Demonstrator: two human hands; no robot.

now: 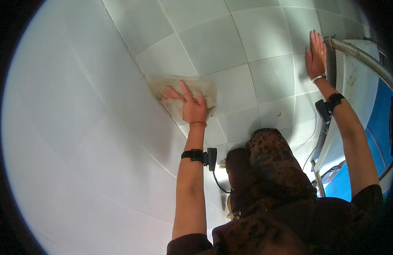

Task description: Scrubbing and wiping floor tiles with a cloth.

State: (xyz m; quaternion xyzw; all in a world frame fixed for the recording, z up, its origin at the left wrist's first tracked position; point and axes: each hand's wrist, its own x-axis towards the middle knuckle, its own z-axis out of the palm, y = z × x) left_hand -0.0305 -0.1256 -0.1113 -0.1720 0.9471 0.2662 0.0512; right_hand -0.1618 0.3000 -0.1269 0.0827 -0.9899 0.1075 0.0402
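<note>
My left hand (pixel 194 108) lies with fingers spread on a thin beige cloth (pixel 202 86), pressing it against the pale tiled floor (pixel 212 41). The cloth sits where the tiles meet a white wall (pixel 88 127); one of its edges is folded or lifted near my wrist. Blur softens the fingertips. Farther to the right, my right hand (pixel 317 57) is laid flat on the tiles with the thumb apart, holding nothing. It is right beside the end of a curved metal tube (pixel 362 52). Both forearms carry black strapped devices.
At the right stands a whitish panel (pixel 358 79) with stains, next to the metal tube. Blue material (pixel 379 118) shows beyond it. My bent knees (pixel 269 146) in patterned dark trousers are close to the floor. A thin cable (pixel 311 156) runs at the right, and a small scrap (pixel 279 113) lies on a tile.
</note>
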